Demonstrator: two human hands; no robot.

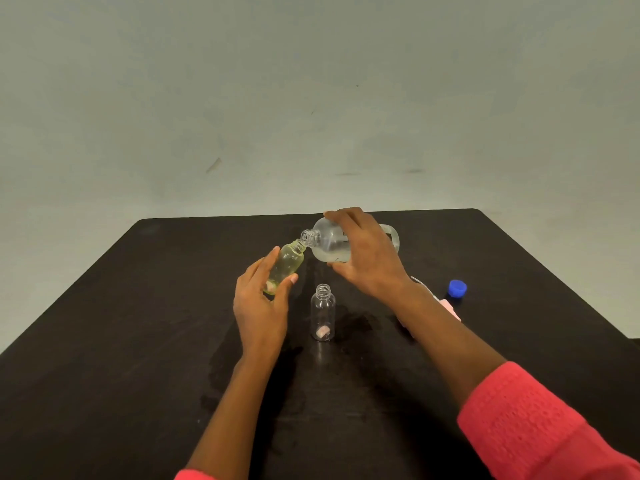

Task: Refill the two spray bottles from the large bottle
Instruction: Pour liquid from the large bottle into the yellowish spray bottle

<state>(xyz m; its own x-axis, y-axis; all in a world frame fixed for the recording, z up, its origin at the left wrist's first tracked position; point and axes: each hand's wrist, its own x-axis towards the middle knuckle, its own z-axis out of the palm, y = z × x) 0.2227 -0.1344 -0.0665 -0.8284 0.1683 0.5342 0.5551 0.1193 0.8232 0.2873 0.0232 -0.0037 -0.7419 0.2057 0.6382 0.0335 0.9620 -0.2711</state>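
Right hand (363,251) is clamped on the large bottle (329,242), fingers over the top and thumb underneath. The bottle is held above the far middle of the table (138,306), tipped almost flat. Its long axis runs left-right with the open neck pointing left and its handle at the right end. Clear liquid pools along its lower side.

Left hand (261,306) wraps the green-tinted spray bottle (287,263), thumb on one side and fingers on the other. That bottle is off the table, leaning up and to the right, mouth just under the large bottle's neck.

The clear spray bottle (322,313) stands upright on the table between my forearms, mouth open and pointing up. Each small bottle has a pinkish patch low down, too blurred to read.

Blue cap (457,289) sits on the table to the right. Something pink, a spray head (450,308) I think, lies beside my right forearm.
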